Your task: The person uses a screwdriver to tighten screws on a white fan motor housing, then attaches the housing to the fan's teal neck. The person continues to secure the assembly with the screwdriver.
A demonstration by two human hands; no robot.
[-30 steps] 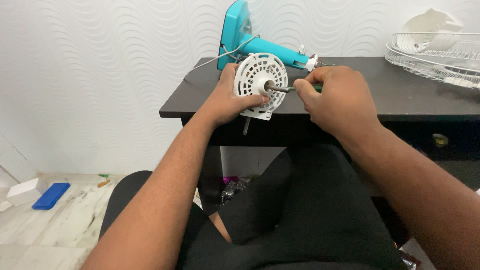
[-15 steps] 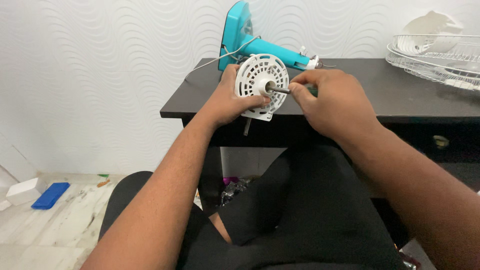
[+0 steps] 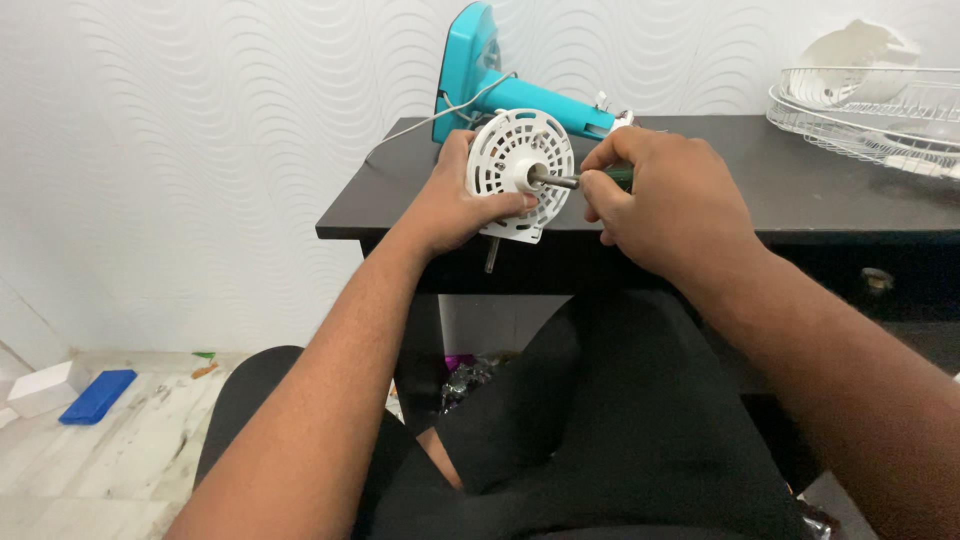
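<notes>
White plastic fills the left hand point(image 3: 455, 205): it is closed on a round white fan cover point(image 3: 520, 175) full of little slots, with the thumb on the front and the fingers behind. A short metal shaft point(image 3: 556, 181) sticks out of the middle of the cover. The right hand point(image 3: 660, 200) is curled shut on a screwdriver point(image 3: 610, 178) (only a bit of its dark green handle shows), and it sits just right of the cover, with the tool meeting the shaft. The two hands are close together but do not touch.

Under the cover and a little behind it is the dark tabletop point(image 3: 800, 195); the cover is held at its front edge. Behind the cover, a blue fan stand point(image 3: 500, 85) lies tipped over on the tabletop, with a white cord point(image 3: 420, 125) trailing off to the left. Far to the right of the cover sits a white wire fan guard point(image 3: 880, 115). Below the cover are the person's legs in black cloth. Down on the floor, far left of the cover, lie a blue block point(image 3: 97, 396) and a white box point(image 3: 45, 387).
</notes>
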